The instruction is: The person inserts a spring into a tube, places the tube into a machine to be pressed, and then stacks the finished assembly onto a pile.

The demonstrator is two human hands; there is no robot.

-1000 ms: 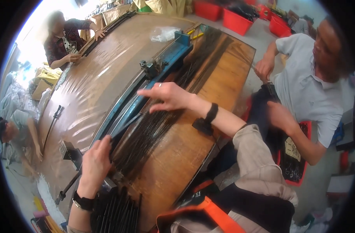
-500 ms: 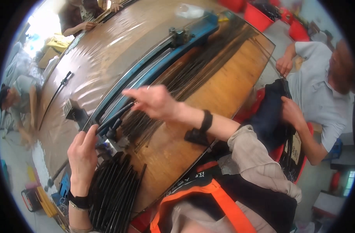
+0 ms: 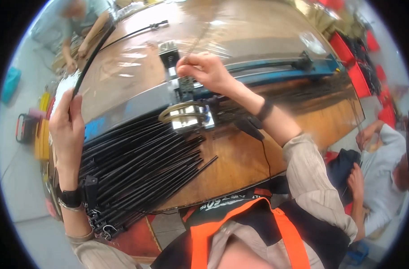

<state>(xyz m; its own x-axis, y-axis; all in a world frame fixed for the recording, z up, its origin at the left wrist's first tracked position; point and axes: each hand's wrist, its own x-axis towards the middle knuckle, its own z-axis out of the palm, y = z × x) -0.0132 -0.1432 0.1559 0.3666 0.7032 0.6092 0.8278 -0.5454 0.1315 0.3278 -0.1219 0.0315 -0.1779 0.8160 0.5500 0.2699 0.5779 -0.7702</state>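
Observation:
My left hand (image 3: 68, 127) is closed round a long black tube (image 3: 91, 60) that slants up and away over the table's left end. Above the metal fixture (image 3: 186, 115) with a looped hose, my right hand (image 3: 206, 71) is pinched. A thin brownish rod (image 3: 203, 33), blurred, appears to rise from its fingertips. Between my forearms spreads a pile of black tubes (image 3: 142, 157), lying on the table's near left part. A long blue rail (image 3: 276, 74) runs right from the fixture, and dark thin rods (image 3: 303, 92) lie alongside it.
A black device (image 3: 249, 128) with a cord sits beside my right forearm. Another black rod (image 3: 137, 31) lies on the plastic-covered far side of the table (image 3: 258, 27). Co-workers sit at far left and right. Red bins (image 3: 363, 80) stand beyond the right end.
The view has swung left. My left hand has carried the black tube away from the rail and fixture, tilting it upward. My right hand has let go of the tube and now pinches above the fixture.

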